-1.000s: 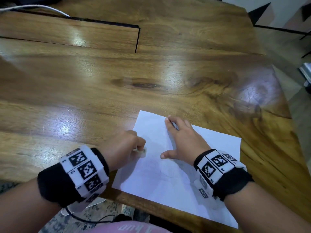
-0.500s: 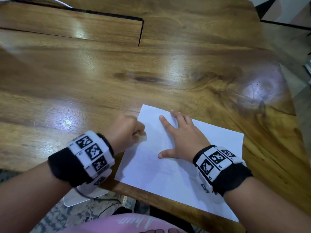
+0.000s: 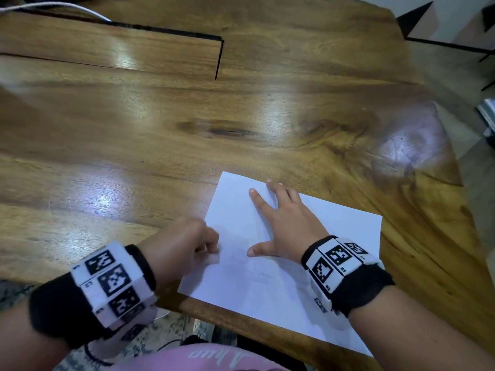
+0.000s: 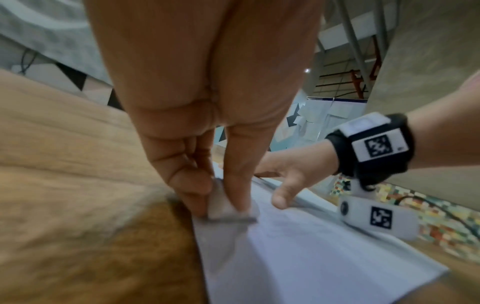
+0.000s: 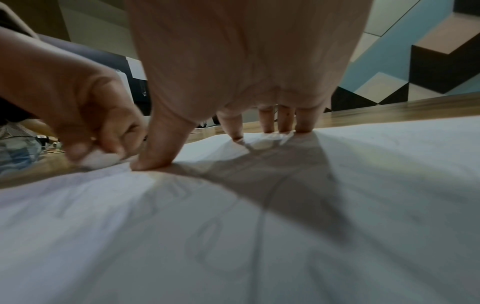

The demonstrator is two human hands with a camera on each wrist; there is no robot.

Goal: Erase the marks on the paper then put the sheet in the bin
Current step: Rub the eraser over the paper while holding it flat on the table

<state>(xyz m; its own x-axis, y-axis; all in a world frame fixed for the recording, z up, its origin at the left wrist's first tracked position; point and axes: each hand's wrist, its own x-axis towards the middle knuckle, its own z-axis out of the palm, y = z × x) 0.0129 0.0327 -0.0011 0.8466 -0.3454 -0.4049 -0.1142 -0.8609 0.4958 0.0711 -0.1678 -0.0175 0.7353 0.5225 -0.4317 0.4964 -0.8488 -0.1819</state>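
Taking the sheet of paper (image 3: 292,266) as the landmark: it lies flat on the wooden tabletop (image 3: 166,145), its near corner hanging a little over the tabletop's near edge.

At the paper's left edge, the left hand (image 3: 176,247) is curled, fingers bent, pinching a small white eraser (image 4: 223,203) between thumb and fingertips. The eraser's underside presses against the paper just inside that left edge; in the left wrist view its lower rim looks grey and smudged. The wrist behind it carries a black band with white marker tiles (image 3: 112,285).

Moving rightward onto the sheet, faint pencil marks (image 5: 205,242) show between the two hands and under the right palm, too pale and blurred to read.

Further right, the right hand (image 3: 284,223) lies spread on the middle of the paper, fingers straight, thumb stretched out toward the eraser, fingertips near the paper's far edge. It presses the sheet flat and grips nothing. The thumb tip rests just beside the eraser. A matching marker band (image 3: 340,263) sits on the right wrist.
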